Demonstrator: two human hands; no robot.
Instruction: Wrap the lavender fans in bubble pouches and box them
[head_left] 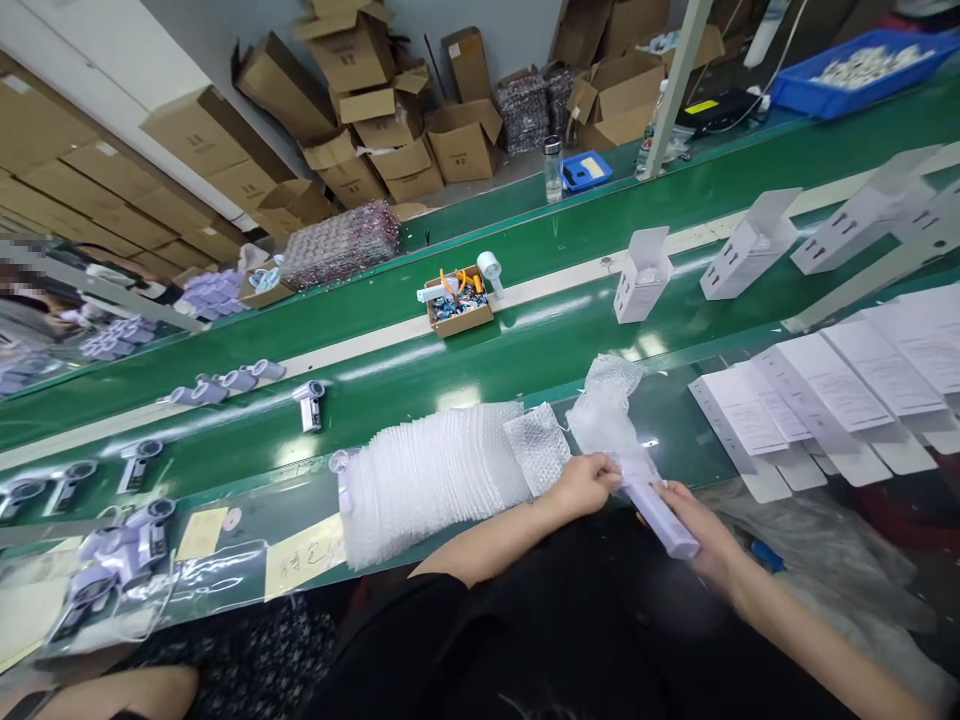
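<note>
A pale lavender handheld fan (664, 520) lies between my two hands at the table edge. Its upper end is inside a clear bubble-wrap bag (606, 405), and its handle sticks out toward me. The fingers of my left hand (589, 483) are closed in a pinch at the mouth of the bag, beside the fan. My right hand (701, 525) grips the fan's handle from the right; some of its fingers are hidden beneath. Just left of my hands rests a long row of stacked bubble-wrap bags (442, 470), with one loose bag (538, 448) at its right end.
Folded white boxes (787, 400) line the right of the table. Open white boxes (643, 278) stand on the green conveyor belt (390, 375), with a small carton of parts (461, 318) and several lavender fans (142, 462). Another person's arm (127, 690) shows at lower left.
</note>
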